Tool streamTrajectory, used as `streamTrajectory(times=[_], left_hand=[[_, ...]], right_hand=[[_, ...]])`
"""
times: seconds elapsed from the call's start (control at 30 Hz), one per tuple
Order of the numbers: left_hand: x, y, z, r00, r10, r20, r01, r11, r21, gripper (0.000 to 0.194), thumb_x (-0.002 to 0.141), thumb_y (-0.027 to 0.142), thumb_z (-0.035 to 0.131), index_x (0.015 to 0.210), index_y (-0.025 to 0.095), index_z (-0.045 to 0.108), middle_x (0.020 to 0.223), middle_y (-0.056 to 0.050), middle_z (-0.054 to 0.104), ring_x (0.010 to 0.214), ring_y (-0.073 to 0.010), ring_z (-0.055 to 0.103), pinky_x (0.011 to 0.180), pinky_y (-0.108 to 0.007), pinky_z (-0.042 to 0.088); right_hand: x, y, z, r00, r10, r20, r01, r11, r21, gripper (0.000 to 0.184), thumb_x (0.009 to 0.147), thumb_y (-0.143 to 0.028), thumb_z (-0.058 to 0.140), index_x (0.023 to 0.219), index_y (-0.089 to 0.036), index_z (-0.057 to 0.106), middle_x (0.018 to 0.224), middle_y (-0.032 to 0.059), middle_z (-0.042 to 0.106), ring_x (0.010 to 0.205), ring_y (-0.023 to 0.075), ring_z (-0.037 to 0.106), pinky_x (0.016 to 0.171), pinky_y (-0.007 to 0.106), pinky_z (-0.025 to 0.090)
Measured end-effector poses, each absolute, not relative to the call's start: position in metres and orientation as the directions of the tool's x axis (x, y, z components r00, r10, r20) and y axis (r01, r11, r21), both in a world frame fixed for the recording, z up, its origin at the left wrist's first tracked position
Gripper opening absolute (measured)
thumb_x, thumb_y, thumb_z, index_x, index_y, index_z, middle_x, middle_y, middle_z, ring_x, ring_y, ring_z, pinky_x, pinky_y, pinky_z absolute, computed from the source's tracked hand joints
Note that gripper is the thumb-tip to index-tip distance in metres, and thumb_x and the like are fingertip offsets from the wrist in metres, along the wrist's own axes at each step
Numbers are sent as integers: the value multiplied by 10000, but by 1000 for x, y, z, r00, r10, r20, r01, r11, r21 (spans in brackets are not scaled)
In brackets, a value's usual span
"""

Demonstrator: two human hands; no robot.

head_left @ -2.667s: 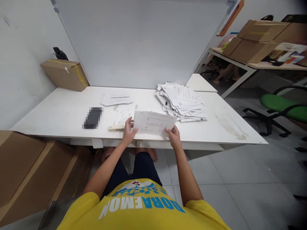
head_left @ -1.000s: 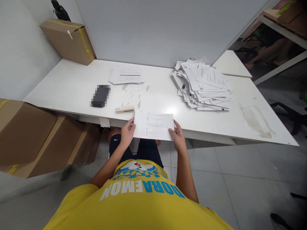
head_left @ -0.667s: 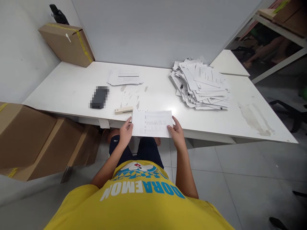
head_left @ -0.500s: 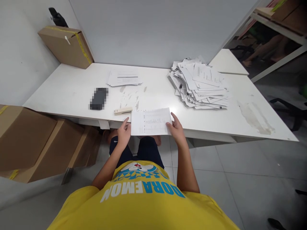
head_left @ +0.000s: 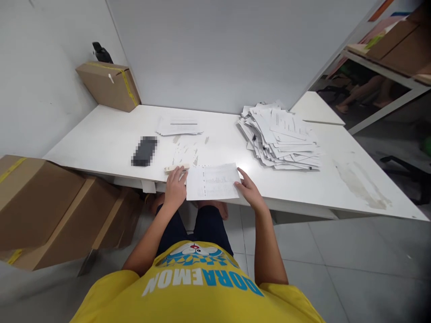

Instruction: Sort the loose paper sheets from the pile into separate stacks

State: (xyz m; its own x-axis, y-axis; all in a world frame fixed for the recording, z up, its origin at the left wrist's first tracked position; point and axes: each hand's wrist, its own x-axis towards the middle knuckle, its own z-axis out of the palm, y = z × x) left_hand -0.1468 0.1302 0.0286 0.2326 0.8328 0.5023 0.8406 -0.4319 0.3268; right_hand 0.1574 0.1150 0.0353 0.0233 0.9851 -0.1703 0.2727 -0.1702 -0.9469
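Observation:
Printed paper sheets (head_left: 213, 181) lie at the desk's front edge, with their lower side reaching past it. My right hand (head_left: 251, 190) grips them at the right side, thumb on top. At their left side, my left hand (head_left: 175, 188) has its fingers closed over a cream-coloured stapler (head_left: 168, 170). The stapler rests on the desk, and its right part is partly covered by those fingers.
A thick, uneven pile of papers (head_left: 283, 139) stands at the right on the white desk (head_left: 222, 143). Further left are a smaller paper stack (head_left: 180, 126) and a blurred-out dark object (head_left: 144, 151). Cardboard boxes (head_left: 40, 202) stand low at the left; another box (head_left: 107, 87) leans at the back corner.
My left hand has left the paper's left edge and moved up onto the stapler. The right hand keeps its hold on the sheets. The camera view has shifted slightly.

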Motion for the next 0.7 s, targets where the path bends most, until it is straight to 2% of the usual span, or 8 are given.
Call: streamTrajectory(times=[0.13, 0.23, 0.47, 0.7], left_hand=[[-151, 137, 29, 222, 806, 549, 855, -432, 288, 472, 958, 106, 312, 1339, 165, 584, 1328, -116, 630, 1312, -278, 517, 1144, -505, 396], [-154, 143, 27, 213, 801, 560, 861, -425, 280, 516, 918, 68, 339, 1362, 177, 578, 1223, -127, 667, 1214, -293, 558, 1074, -512, 451], [-158, 156, 11, 206, 736, 645, 846, -465, 260, 556, 888, 20, 333, 1316, 211, 632, 1140, -121, 676, 1119, -281, 563, 1045, -499, 453], [-167, 171, 11, 196, 654, 731, 773, -561, 295, 465, 904, 23, 374, 1136, 214, 729, 944, -89, 694, 945, -244, 555, 835, -394, 513]], right_hand=[[158, 113, 40, -33, 979, -200, 184, -191, -964, 816, 876, -509, 577, 1573, -246, 245, 1152, 107, 686, 968, 263, 649, 843, 418, 521], [157, 114, 43, -21, 975, -222, 137, -217, -967, 829, 872, -522, 581, 1577, -248, 241, 1156, 104, 685, 965, 258, 648, 844, 407, 523], [159, 120, 42, -47, 960, -276, 55, -274, -960, 860, 852, -538, 615, 1575, -246, 254, 1209, 103, 680, 1017, 253, 645, 915, 404, 490], [162, 128, 43, -87, 939, -332, -9, -334, -942, 870, 831, -519, 641, 1574, -279, 258, 1211, 88, 686, 982, 244, 655, 857, 386, 513]])
